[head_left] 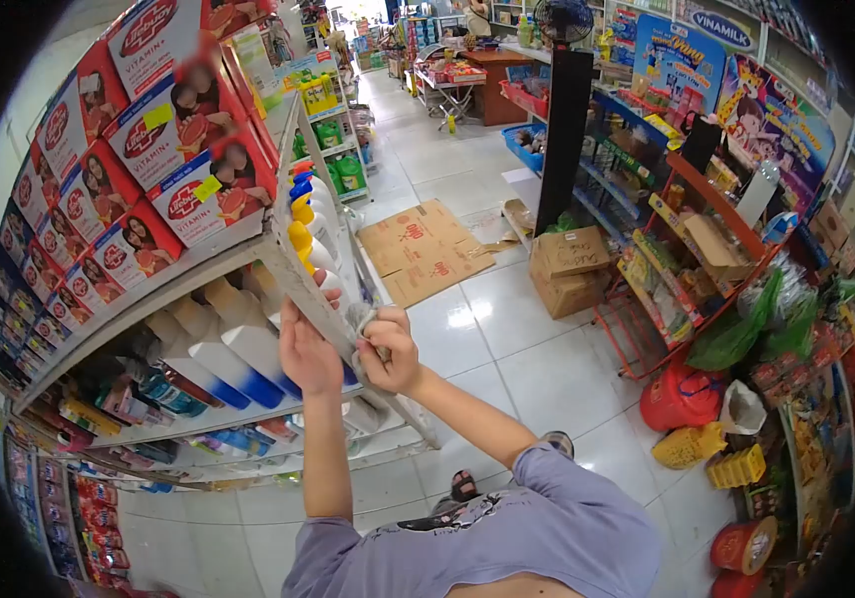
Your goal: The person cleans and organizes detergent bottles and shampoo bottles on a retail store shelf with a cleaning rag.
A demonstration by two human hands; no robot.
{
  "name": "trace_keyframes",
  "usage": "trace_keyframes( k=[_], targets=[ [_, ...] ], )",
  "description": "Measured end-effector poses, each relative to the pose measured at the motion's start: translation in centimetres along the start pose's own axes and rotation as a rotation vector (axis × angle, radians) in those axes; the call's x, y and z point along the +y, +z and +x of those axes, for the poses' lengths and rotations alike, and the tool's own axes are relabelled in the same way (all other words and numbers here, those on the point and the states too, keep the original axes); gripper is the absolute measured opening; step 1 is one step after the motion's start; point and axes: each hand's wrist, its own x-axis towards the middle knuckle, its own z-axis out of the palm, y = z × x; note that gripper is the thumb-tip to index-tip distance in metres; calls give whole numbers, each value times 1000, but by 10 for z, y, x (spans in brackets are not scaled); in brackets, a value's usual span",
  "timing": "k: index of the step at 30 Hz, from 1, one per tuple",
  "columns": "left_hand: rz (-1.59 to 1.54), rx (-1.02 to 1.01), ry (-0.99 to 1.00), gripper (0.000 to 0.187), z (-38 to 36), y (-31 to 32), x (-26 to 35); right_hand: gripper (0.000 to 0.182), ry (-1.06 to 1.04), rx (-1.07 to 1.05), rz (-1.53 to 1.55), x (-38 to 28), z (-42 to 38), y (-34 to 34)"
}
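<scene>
My left hand [310, 349] rests against the white metal upright [300, 284] at the shelf's corner, its palm showing and its fingers reaching behind the post. On the post's other side, my right hand [389, 349] is closed on a greyish cloth [359, 319], pressed close to the metal. White bottles with blue bottoms [248, 349] stand on the shelf to the left of my left hand. Bottles with yellow caps [301, 234] are just beyond the post. Red and white Lifebuoy boxes [183, 130] are stacked on the shelf above.
Flattened cardboard [426, 249] lies on the tiled floor ahead. Closed cartons [569, 269] sit beside a black post [564, 140]. A red rack [647, 309], a red bag [680, 394] and a yellow bag [689, 447] are on the right. Stocked shelves line both sides.
</scene>
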Motion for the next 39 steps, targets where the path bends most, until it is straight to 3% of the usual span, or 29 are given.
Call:
trace_keyframes(
  k=[3,5,9,11,15,18,19,22,28,33,39],
  targets=[
    [63,-17,-26,49,2,-3,4,29,-51,-57,-169,0,-15,15],
    [-135,0,-23,49,0,-4,-1,27,-51,-31,-176,10,-33,10],
    [22,43,100,51,-4,-1,-11,27,184,-541,-225,23,-117,-24],
    [28,-28,180,50,10,1,-11,26,221,-360,-173,13,-111,-25],
    [145,-7,138,50,2,0,-10,28,283,-209,-145,2,-99,-17],
    [147,91,143,55,-1,5,-10,32,-75,-229,-90,0,-44,-9],
    [150,24,127,56,-2,3,-8,32,-177,-189,-122,2,-30,-2],
    [138,-73,73,59,0,1,0,30,-279,-193,-191,4,-21,13],
    [205,-117,111,63,0,4,0,34,-140,-306,-275,14,-95,-7],
    [194,1,102,64,1,9,-3,37,-92,-530,-296,19,-118,-26],
    [195,-16,118,63,1,4,-3,35,-189,-275,-201,13,-22,9]
  ],
)
